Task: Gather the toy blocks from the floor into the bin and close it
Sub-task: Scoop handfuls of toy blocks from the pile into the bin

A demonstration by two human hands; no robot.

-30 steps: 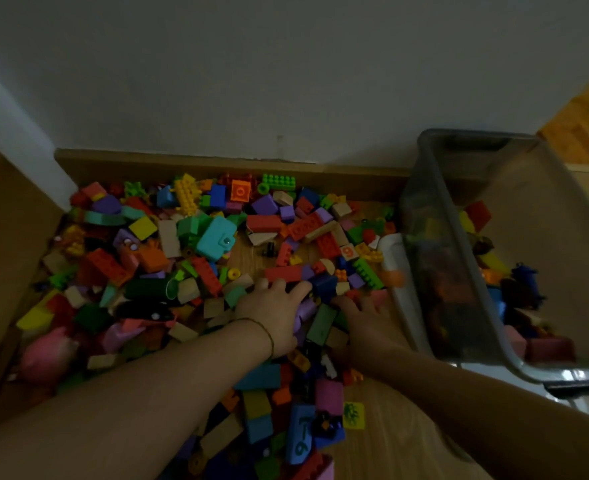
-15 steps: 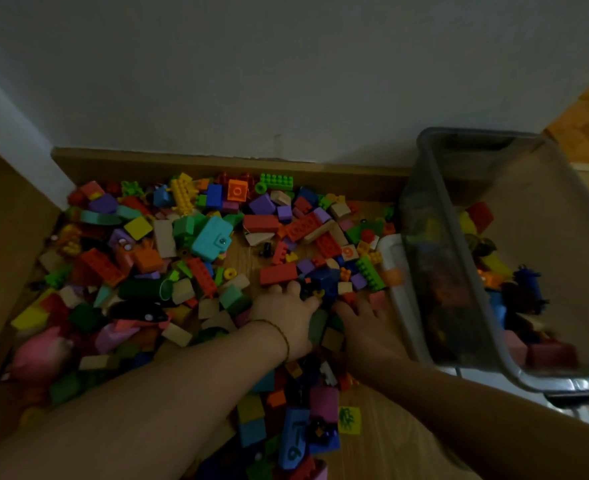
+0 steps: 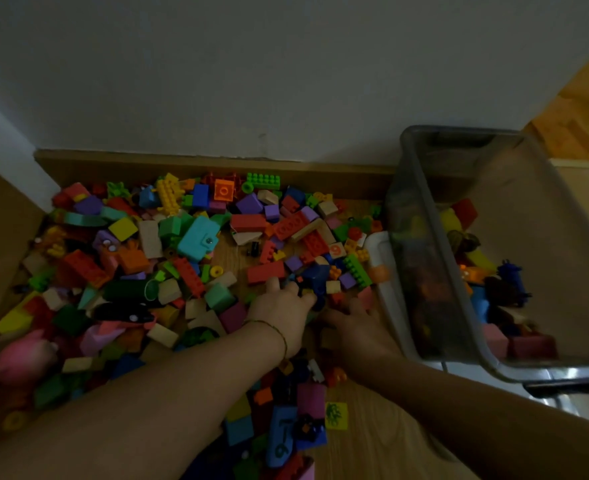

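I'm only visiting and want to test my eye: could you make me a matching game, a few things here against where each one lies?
Things: 1 bin; 2 turquoise block; 3 pink toy; 4 yellow tile.
Places: A far left edge; B nearest the viewer; C right of the pile; D middle of the pile.
Pairs: 1-C; 2-D; 3-A; 4-B.

glossy plastic blocks (image 3: 196, 237); translucent smooth plastic bin (image 3: 424, 216); wood-grain floor (image 3: 372, 445).

Edged closer together since a second ago: left hand (image 3: 281, 311) and right hand (image 3: 357, 322) now almost touching, hiding the green block once seen between the fingers (image 3: 305, 298).
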